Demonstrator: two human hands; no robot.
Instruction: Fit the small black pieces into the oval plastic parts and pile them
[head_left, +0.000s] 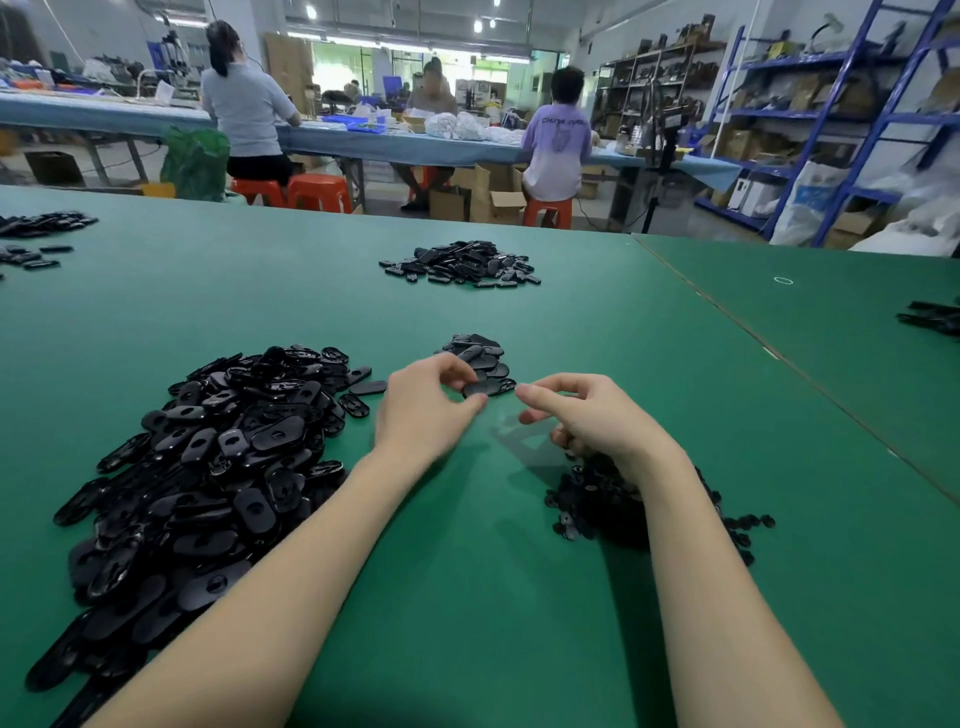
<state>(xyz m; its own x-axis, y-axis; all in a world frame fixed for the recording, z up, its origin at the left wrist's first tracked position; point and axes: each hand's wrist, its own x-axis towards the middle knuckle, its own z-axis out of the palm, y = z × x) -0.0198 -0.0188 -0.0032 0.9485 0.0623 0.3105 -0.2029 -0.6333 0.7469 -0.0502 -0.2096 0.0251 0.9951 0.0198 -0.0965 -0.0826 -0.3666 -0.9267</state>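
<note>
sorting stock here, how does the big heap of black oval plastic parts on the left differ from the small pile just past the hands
The big heap of black oval plastic parts is far larger and sits left of the left hand. The small pile is compact, and lies ahead of both hands; the left hand pinches an oval part at its edge. Both rest on the green table.

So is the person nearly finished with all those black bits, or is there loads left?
Loads left. Done: only a small stack of black oval plastic parts just beyond the hands. In hand: the left hand pinches one black oval plastic part at that stack's near edge; the right hand has curled fingers, and whether it holds anything is unclear. Left: a big heap of oval parts and a pile of small black pieces.
</note>
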